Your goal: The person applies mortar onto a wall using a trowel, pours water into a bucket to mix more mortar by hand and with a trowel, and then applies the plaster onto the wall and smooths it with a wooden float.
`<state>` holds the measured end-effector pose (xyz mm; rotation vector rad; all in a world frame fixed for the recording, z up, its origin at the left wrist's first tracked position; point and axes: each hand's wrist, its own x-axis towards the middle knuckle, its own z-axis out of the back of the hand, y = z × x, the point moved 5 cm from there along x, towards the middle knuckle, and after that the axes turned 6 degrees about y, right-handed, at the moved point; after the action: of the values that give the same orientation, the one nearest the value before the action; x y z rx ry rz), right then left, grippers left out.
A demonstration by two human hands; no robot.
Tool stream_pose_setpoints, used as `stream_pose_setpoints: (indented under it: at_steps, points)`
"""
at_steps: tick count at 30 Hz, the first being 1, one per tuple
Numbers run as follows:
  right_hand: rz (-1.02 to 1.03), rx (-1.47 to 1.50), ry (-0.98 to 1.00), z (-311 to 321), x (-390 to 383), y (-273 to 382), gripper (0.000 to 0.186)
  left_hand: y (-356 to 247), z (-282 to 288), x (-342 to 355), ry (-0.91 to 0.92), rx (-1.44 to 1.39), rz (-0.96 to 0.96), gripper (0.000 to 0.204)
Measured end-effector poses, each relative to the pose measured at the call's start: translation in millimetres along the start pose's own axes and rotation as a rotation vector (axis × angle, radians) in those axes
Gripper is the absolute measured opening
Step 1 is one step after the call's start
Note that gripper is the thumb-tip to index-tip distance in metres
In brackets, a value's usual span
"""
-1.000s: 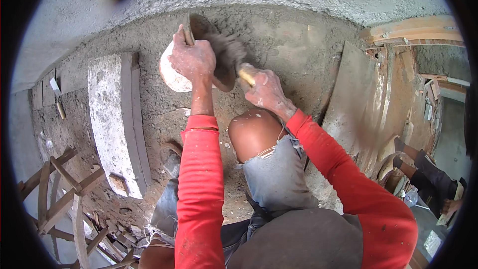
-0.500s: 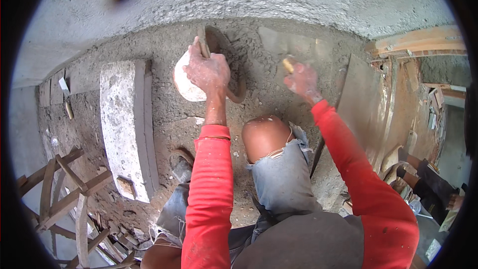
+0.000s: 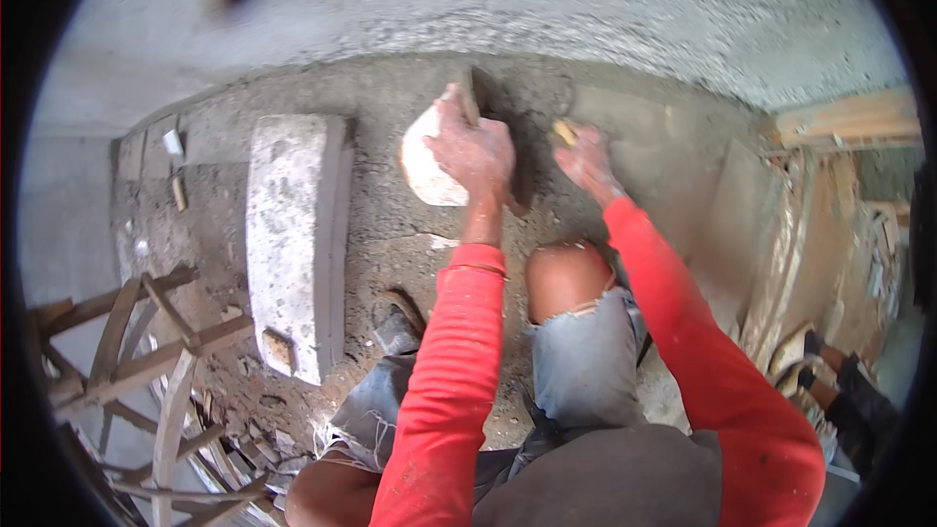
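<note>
My left hand (image 3: 473, 151) grips the rim of a tilted white container (image 3: 427, 168) with a dark, mortar-smeared inside, held at the base of the rough grey wall. To its right, my right hand (image 3: 586, 158) is closed on the yellow handle of a trowel (image 3: 564, 132); the blade is blurred against wet grey mortar (image 3: 625, 112) and hard to make out. Both forearms reach up from the lower edge, over my bent knees.
A speckled white concrete slab (image 3: 293, 244) lies at the left, near a wooden frame (image 3: 146, 371) and rubble. A leaning board (image 3: 732, 224) and timber (image 3: 830, 122) stand at the right. Another person's legs (image 3: 839, 400) show at the lower right.
My right hand with the trowel has moved from the container rightward and up onto the mortar by the wall. The whole view has shifted, so the slab and container appear farther right.
</note>
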<state>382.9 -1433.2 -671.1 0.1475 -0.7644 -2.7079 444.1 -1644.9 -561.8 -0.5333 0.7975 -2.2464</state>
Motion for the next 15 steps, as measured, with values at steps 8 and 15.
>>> stream_pose_setpoints:
  at_steps: [8, 15]
  points:
    - [-0.107, 0.319, 0.001, 46, -70, -29, 0.04, 4, 9, 4, 0.081, -0.091, 0.093, 0.064]
    - [-0.217, 0.169, -0.029, 3, -145, -67, 0.034, -1, 5, 0, 0.178, -0.12, 0.128, 0.069]
